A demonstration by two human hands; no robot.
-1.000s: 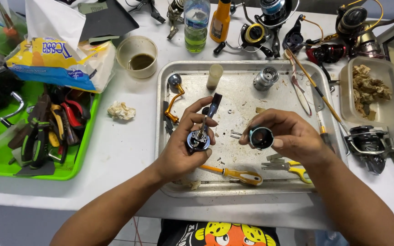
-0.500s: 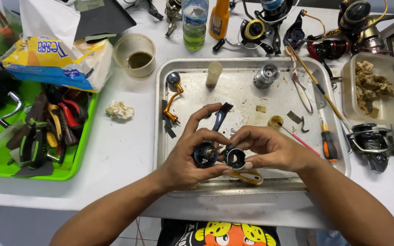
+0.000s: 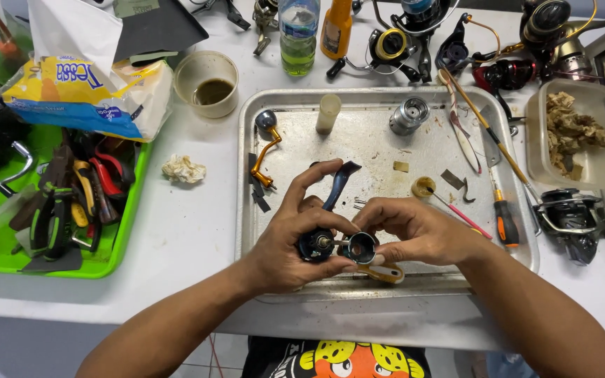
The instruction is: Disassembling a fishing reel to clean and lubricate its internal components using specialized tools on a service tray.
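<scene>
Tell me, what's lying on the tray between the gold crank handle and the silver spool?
In the head view, a cream cylinder lies between gold crank handle and silver spool.

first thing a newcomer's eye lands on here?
The two hands meeting low on the metal tray: the left hand holds a dark blue reel body, and the right hand brings a round dark part up against it. Next, the bright green tray of pliers at the left, then the cluster of fishing reels along the far edge.
</scene>
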